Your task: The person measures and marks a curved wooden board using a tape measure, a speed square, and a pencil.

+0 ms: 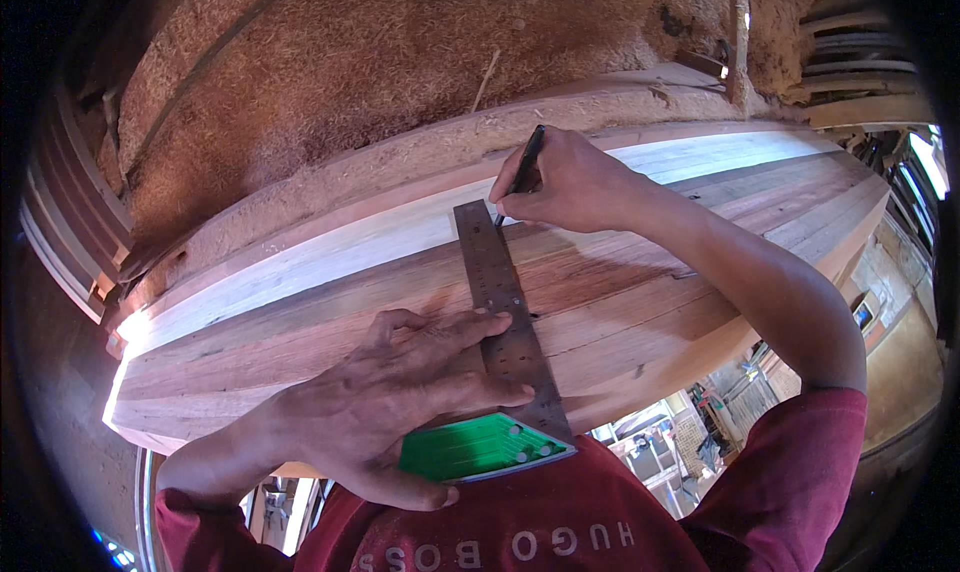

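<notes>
A try square lies across several wooden boards (620,282) placed side by side. Its dark metal blade (485,252) points away from me, and its green handle (470,448) rests at the boards' near edge. My left hand (400,402) presses on the square, with fingers over the blade and the thumb by the handle. In my right hand (570,184) is a black pen (527,162), pinched and slanted. The pen's tip touches down beside the blade's right edge, near its far end.
Beyond the boards runs a rough timber beam (400,157), with a heap of wood shavings (350,82) behind it. Stacked planks (80,212) stand at the left, and more lumber (860,67) at the far right. Shelving with small items (665,452) shows below the boards' near edge.
</notes>
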Demonstrator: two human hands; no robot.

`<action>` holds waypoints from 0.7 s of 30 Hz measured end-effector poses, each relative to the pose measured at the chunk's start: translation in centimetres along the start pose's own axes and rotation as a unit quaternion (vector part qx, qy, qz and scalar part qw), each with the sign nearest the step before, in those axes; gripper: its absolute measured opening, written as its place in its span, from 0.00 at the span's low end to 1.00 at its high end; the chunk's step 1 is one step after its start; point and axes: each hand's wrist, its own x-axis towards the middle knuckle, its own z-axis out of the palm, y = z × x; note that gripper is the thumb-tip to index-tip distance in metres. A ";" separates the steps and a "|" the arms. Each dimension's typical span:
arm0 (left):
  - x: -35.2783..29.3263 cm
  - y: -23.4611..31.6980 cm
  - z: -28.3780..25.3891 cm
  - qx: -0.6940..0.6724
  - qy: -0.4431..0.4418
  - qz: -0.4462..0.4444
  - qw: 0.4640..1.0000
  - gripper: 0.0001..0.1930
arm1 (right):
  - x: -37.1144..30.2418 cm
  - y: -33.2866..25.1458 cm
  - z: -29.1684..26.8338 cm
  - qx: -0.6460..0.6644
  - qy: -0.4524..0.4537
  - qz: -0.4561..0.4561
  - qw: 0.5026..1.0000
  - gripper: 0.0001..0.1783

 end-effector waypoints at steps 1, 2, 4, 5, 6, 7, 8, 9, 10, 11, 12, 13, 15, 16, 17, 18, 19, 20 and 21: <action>0.0 0.0 0.0 0.000 -0.001 0.000 1.000 0.49 | -0.1 0.0 -0.1 0.000 0.001 0.001 1.000 0.12; 0.0 0.1 -0.1 0.011 -0.004 -0.003 1.000 0.49 | -0.1 -0.1 -0.1 0.012 -0.004 0.006 1.000 0.13; -0.1 0.1 -0.1 0.021 -0.008 -0.007 1.000 0.49 | -0.2 -0.2 -0.1 0.025 -0.009 0.011 1.000 0.13; -0.1 0.1 -0.1 0.020 -0.007 -0.007 1.000 0.49 | -0.2 -0.1 -0.1 0.013 -0.002 0.001 1.000 0.14; -0.1 0.2 -0.1 0.018 -0.006 -0.008 1.000 0.50 | -0.2 -0.1 -0.1 0.002 0.004 -0.008 1.000 0.14; -0.1 0.2 -0.1 0.018 -0.006 -0.008 1.000 0.50 | -0.2 -0.1 -0.1 0.002 0.005 -0.008 1.000 0.14; -0.1 0.1 -0.1 0.016 -0.004 -0.008 1.000 0.50 | -0.3 -0.4 -0.3 -0.017 -0.001 -0.007 1.000 0.13; -0.1 0.1 0.0 0.014 -0.003 -0.008 1.000 0.50 | -0.2 -0.6 -0.4 -0.035 -0.007 -0.006 0.999 0.12; -0.1 0.1 0.0 0.014 -0.002 -0.009 1.000 0.50 | -0.2 -0.7 -0.4 -0.036 -0.008 -0.007 0.999 0.12; -0.1 0.0 0.0 0.024 -0.002 -0.005 1.000 0.50 | -0.2 -0.7 -0.4 -0.045 -0.006 -0.002 0.999 0.12; -0.1 0.0 -0.1 0.034 -0.002 -0.001 0.999 0.50 | -0.2 -0.7 -0.4 -0.054 -0.004 0.003 0.999 0.11; 0.0 0.1 -0.1 0.034 -0.002 -0.001 0.999 0.50 | -0.2 -0.6 -0.4 -0.054 -0.003 0.003 0.999 0.11; 0.0 0.2 -0.3 0.028 -0.013 -0.012 0.999 0.50 | -0.2 -0.4 -0.1 -0.024 -0.006 -0.007 1.000 0.12; 0.0 0.1 -0.3 0.028 -0.014 -0.012 0.999 0.50 | -0.3 -0.3 -0.1 -0.023 -0.005 -0.006 1.000 0.12; -0.1 0.1 -0.2 0.029 -0.011 -0.012 0.999 0.50 | -0.3 -0.2 -0.1 -0.021 0.004 -0.011 1.000 0.15; -0.1 0.1 -0.2 0.031 -0.009 -0.013 0.999 0.50 | -0.3 -0.2 -0.1 -0.018 0.012 -0.016 1.000 0.19; -0.1 0.2 -0.2 0.031 -0.009 -0.013 0.999 0.50 | -0.3 -0.3 -0.2 -0.018 0.012 -0.017 1.000 0.19; -0.1 0.2 -0.3 0.034 -0.008 -0.014 0.999 0.50 | -0.3 -0.3 -0.3 -0.021 0.007 -0.020 1.000 0.20; 0.0 0.2 -0.3 0.037 -0.008 -0.014 0.999 0.49 | -0.3 -0.4 -0.4 -0.025 0.002 -0.024 0.999 0.21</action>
